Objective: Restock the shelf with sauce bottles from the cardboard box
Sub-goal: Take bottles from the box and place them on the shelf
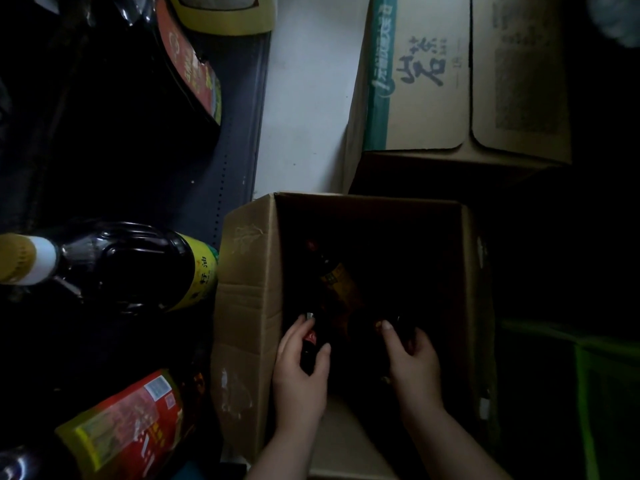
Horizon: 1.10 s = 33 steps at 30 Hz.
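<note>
While the left hand [300, 367] grips a dark bottle [309, 348], the right hand's [412, 362] grasp is unclear.

We found the open cardboard box [249, 299] largely unfilled, its dark right half and far end leaving room to reach in, while a bottle with a yellow label [337, 282] lay across the middle between our left hand [300, 370] and right hand [412, 362]. On the left, large dark bottles [131, 268] on the shelf crowded right up to the box wall. A closed printed carton [433, 81] blocked the far side.
</note>
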Each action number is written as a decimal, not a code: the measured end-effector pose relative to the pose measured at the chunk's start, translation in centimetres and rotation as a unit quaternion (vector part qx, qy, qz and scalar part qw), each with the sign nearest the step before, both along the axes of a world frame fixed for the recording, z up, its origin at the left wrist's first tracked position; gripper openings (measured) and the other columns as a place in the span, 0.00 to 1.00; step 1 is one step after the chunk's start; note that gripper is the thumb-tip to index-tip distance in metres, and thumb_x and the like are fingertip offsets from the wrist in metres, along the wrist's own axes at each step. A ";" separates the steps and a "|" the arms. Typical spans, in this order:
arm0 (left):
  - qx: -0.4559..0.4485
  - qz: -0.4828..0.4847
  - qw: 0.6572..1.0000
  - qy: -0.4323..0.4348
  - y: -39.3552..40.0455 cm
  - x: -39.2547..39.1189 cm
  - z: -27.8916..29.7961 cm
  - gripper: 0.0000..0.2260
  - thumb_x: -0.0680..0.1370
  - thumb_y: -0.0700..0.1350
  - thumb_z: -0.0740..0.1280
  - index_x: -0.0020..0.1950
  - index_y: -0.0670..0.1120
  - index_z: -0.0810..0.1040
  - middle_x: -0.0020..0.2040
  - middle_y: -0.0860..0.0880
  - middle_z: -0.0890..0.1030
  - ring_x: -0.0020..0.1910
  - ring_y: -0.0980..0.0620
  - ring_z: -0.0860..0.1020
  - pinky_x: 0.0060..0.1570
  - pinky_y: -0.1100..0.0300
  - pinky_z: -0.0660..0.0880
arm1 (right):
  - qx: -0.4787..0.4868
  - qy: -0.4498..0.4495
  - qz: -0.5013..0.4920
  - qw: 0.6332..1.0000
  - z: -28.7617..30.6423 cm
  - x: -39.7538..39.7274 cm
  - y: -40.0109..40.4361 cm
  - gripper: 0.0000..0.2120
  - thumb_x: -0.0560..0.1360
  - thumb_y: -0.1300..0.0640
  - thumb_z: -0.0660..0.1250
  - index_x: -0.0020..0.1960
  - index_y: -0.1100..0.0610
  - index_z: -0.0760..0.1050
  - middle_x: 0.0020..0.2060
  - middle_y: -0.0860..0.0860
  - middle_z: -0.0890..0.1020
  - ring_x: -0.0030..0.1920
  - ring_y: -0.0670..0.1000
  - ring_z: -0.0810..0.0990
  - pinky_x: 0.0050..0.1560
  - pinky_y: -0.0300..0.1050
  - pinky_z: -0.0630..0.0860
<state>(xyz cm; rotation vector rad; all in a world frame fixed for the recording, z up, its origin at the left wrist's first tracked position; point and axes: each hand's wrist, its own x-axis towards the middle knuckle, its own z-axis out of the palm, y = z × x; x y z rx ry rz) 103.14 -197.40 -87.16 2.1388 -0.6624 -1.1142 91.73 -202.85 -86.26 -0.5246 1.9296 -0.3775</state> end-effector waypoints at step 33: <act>-0.131 -0.020 0.991 -0.004 -3.0 2.4 13.4 0.05 0.67 0.46 0.73 0.40 0.55 0.81 0.45 0.60 0.83 0.48 0.62 0.81 0.47 0.71 0.76 | -0.248 0.049 0.260 0.932 12.9 -2.4 -1.8 0.12 0.67 0.61 0.76 0.45 0.45 0.81 0.46 0.38 0.83 0.50 0.36 0.80 0.50 0.28 0.76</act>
